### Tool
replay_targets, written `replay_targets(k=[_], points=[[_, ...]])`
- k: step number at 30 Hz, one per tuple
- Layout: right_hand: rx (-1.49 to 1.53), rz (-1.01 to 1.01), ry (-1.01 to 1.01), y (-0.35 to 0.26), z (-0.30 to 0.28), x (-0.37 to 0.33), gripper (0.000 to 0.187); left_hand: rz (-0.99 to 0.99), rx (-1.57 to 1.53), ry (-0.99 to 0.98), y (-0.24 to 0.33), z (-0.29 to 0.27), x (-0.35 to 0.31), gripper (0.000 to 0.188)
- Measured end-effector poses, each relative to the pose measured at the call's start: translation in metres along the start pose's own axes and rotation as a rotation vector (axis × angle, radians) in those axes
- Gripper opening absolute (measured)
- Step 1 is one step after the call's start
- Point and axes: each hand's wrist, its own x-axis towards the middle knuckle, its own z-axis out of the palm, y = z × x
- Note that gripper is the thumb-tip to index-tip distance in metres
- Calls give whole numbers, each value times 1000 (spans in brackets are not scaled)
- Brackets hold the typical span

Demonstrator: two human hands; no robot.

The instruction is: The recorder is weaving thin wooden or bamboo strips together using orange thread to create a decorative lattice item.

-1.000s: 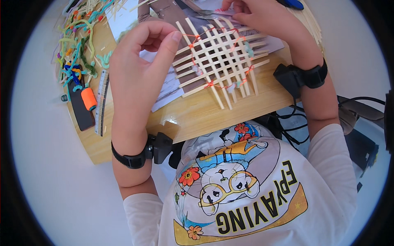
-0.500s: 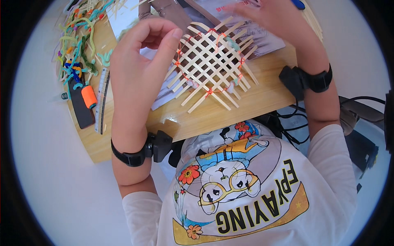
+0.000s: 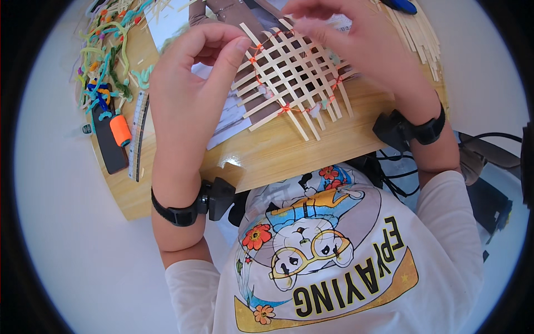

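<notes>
A round openwork lattice of woven pale wooden strips (image 3: 296, 72), laced with orange thread (image 3: 285, 107), is seen over the light-brown wooden counter (image 3: 311, 149), between the hands. At its far left edge, the fingers of the bare left hand (image 3: 194, 75) are pinched together; whether anything is gripped cannot be told. At its far right, the blurred fingers of the bare right hand (image 3: 356, 44) are loosely parted.
</notes>
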Motion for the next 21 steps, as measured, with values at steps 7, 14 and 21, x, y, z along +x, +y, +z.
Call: replay_targets(k=[7,14,21], points=[[485,507,-349,-33,-15,42,22,204,90,-5,-6,6,-2,11],[545,571,-600,-15,-11,57,22,481,235,-55,-5,13,0,10],[467,481,-751,-13,-6,62,21,608,323,-56,-8,18,-2,10]])
